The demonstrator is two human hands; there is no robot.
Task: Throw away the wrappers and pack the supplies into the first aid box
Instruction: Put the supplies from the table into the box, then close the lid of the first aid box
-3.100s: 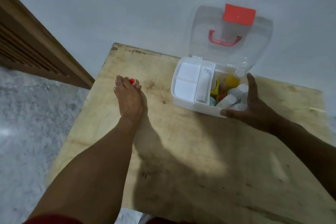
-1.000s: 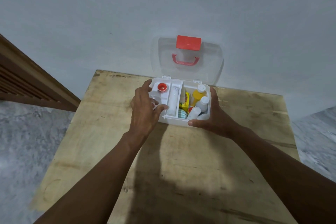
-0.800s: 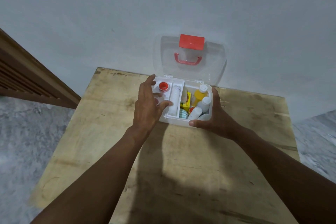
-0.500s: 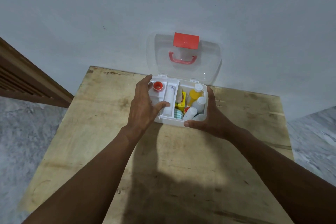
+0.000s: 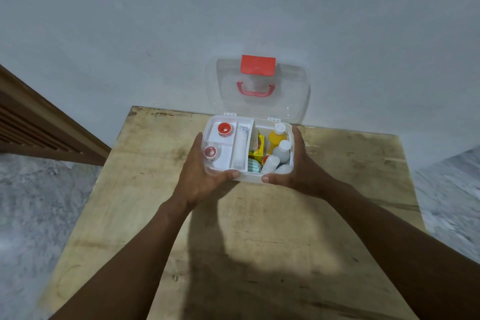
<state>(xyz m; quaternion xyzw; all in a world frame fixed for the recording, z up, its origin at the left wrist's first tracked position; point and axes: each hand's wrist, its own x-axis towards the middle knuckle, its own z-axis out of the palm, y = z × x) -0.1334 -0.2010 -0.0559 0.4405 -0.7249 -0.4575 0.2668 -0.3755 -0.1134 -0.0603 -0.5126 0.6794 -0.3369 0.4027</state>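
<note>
Now both hands clasp the first aid box (image 5: pixel 249 178): left hand (image 5: pixel 201 176) & right hand (image 5: pixel 298 171) wrapped round its side walls. Prob. light, stiff, slick plastic; grip low, not the lid (image 5: pixel 259 101).

Probably a plain home room: worn plywood tabletop (image 5: pixel 259 241) against a bare painted wall (image 5: pixel 130 21), speckled stone floor (image 5: pixel 39 215), slatted wooden door (image 5: pixel 33 125).

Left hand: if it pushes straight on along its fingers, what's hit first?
Likely nothing on the table: the left hand grips the first aid box, fingers pointing along its left wall towards the wall behind. Depth is unclear.
</note>
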